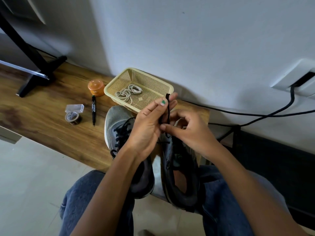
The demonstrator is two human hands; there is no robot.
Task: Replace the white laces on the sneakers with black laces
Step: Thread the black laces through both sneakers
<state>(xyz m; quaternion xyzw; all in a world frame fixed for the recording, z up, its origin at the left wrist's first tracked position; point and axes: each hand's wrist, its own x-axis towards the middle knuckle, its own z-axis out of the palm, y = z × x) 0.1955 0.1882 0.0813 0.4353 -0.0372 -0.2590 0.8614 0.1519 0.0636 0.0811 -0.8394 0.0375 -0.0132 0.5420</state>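
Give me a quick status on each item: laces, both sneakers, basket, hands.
left sneaker: laced in black
right sneaker: lacing unclear, partly hidden
black lace: held up, pinched by both hands
white laces: coiled in basket
left hand: holds lace
right hand: pinches lace
marker: capped, lying on table

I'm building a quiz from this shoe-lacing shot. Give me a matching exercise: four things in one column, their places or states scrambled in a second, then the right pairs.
Things
1. white laces
2. black lace
3. marker pen
4. left sneaker

Places or states
A. lying on the wooden bench beside the roll of tape
B. coiled in the beige basket
C. already threaded with black lacing
D. held up between the left hand and right hand

Pairs: 1-B, 2-D, 3-A, 4-C
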